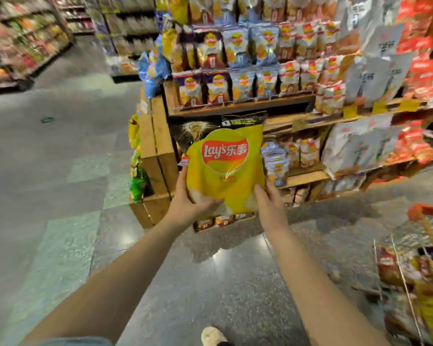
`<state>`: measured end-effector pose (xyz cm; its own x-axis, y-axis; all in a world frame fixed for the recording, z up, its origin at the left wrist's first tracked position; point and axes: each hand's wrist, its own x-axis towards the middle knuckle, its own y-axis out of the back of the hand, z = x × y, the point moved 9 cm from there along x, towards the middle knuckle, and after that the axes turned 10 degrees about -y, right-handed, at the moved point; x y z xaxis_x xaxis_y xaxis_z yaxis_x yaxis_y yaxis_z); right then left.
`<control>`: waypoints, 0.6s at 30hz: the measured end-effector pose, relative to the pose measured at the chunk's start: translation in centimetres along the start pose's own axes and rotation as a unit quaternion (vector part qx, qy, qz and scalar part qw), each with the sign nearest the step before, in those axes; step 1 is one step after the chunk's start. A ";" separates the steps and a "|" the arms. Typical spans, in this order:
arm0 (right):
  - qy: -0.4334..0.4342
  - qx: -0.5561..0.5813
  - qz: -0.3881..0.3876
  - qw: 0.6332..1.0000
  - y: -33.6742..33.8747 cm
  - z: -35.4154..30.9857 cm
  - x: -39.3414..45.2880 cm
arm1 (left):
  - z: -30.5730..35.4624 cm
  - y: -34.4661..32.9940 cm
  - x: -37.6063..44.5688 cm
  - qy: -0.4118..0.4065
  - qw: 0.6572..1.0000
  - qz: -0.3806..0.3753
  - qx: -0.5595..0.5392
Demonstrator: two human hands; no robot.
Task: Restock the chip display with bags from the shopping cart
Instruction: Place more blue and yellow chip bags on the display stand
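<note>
A large yellow Lay's chip bag [225,168] with a black top stands upright in front of me, held from below by both hands. My left hand [189,203] grips its lower left corner, thumb across the front. My right hand [269,201] holds the lower right edge. Behind the bag rises the wooden chip display [158,146], its shelves packed with purple, blue, white and red bags. The wire shopping cart [410,283] with an orange handle stands at the lower right and holds several more chip bags.
Grey tiled floor stretches to the left and below my arms. Other store shelving [23,46] lines the far left aisle. A small green object [47,119] lies on the floor at left. My shoe [214,337] shows at the bottom.
</note>
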<state>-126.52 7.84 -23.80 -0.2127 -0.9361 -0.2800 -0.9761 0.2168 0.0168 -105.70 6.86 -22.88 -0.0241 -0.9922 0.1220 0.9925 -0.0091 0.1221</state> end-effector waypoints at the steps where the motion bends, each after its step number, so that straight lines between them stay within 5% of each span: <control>1: -0.007 -0.003 -0.012 1.000 -1.2 -0.1 0.4 | 0.1 1.2 0.3 0.002 1.000 0.013 0.005; 18: 0.007 0.035 -0.126 0.991 -13.1 -4.4 11.1 | 0.4 9.9 11.3 0.000 0.996 0.052 0.066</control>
<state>-116.26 -6.64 -22.87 0.0368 -0.9665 -0.2541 -0.9928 -0.0064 -0.1195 -96.15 -4.38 -19.92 0.0784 -0.9870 0.1401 0.9650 0.1105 0.2380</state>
